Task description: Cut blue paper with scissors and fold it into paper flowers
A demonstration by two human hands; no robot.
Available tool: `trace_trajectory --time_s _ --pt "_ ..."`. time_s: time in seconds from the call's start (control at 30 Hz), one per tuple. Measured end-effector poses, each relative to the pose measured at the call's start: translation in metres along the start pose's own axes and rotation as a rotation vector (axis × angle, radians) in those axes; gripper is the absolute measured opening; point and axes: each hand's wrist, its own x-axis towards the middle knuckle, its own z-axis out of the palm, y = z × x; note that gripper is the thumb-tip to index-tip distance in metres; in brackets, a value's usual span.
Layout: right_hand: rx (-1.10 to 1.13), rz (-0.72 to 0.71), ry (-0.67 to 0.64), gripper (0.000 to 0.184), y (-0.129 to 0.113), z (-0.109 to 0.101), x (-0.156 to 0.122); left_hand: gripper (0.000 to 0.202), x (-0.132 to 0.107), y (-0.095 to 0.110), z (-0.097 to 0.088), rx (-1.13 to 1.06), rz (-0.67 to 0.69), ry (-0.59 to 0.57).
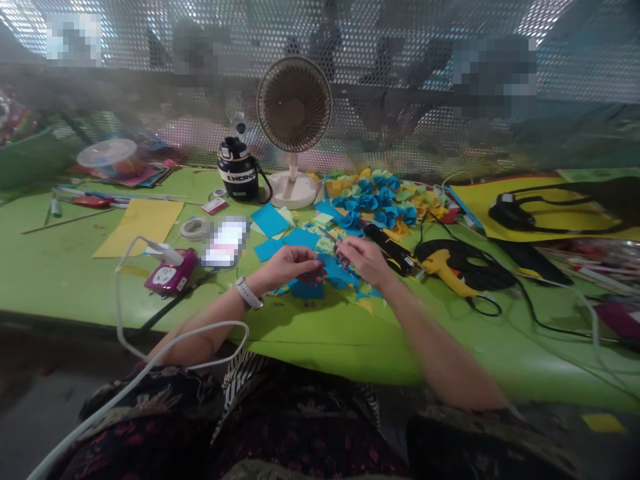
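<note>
**Work table, green-topped** (320, 350): long bench, seen from the seated worker's position, with a perforated metal screen (380, 40) behind it.

**Far right:** yellow poster sheet (545, 207) with a black cable (520, 207) lying across it.

**Rear centre:** desk fan (294, 107), cream, upright on a round base; black insulated flask (237, 170) just beside it.

**Centre:** massed blue paper flowers (373, 200) with yellow and green paper pieces among them; loose blue paper squares (270, 220) nearer the left.

**Left:** yellow card sheet (140, 227); pink power socket (171, 273) with a white cord (118, 293) running from it toward the worker's lap.

**Right of hands:** yellow glue gun (447, 270); black tubular tool (387, 248), identity unclear.

**Small items:** roll of tape (193, 229); blurred flat object (225, 241), unidentifiable.

**Hands, at table centre, close together above the blue scraps:** left hand (287, 267), white-strapped watch (249, 293) on its wrist, fingers curled narrow onto a small blue paper piece (320, 270). Right hand (363, 260), fingers drawn narrow just beside that piece; any grip is too small to make out.

**Handling (judged):** the blue paper piece looks very light, thin and soft, prone to creasing or tearing, with little stiffness. Best taken by a pinch at its edge, between fingertips, with light pressure.
</note>
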Motion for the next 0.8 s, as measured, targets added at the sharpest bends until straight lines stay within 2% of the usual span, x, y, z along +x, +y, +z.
trace_trajectory --time_s 0.07,0.1,0.17,0.27,0.47,0.8 --pt "-0.255 -0.022 0.182 0.019 0.014 -0.009 0.009 0.037 0.001 0.001 0.0 -0.026 0.016 0.043" --pt "-0.386 0.008 0.202 0.014 0.021 -0.012 0.012 0.036 0.001 0.002 0.0 -0.037 0.023 0.065" --pt "-0.584 0.093 0.135 0.014 0.031 -0.013 0.018 0.034 0.001 0.004 0.0 -0.051 0.03 0.096" --pt "-0.751 0.169 0.02 0.019 0.035 -0.009 0.022 0.032 0.002 0.006 0.001 -0.054 0.037 0.123" --pt "-0.868 0.354 -0.101 0.029 0.02 -0.008 0.024 0.028 0.004 0.005 0.001 -0.056 0.024 0.146" --pt "-0.916 0.4 -0.113 0.032 0.019 -0.017 0.023 0.026 0.005 0.006 0.002 -0.112 0.046 0.134"
